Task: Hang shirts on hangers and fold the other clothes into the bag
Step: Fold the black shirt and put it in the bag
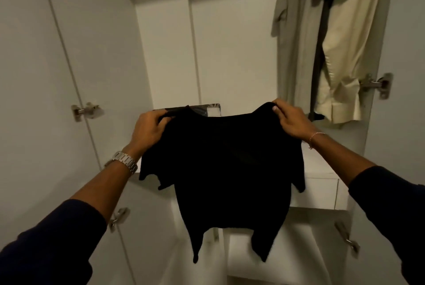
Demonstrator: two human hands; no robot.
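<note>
Two hands, left hand (149, 129) and right hand (291, 121), each pinch a shoulder of the black shirt (230, 169); its long axis hangs straight down below both grips (no hanger visible), neither hand nearer.

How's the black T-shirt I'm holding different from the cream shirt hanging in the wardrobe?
The black T-shirt is dark and short-sleeved; the cream shirt is pale with a buttoned front. The left hand and right hand hold the T-shirt up by its shoulders, spread flat, while the cream shirt hangs at the wardrobe's right side, bunched beside other clothes. Both hang freely, unfolded.
</note>
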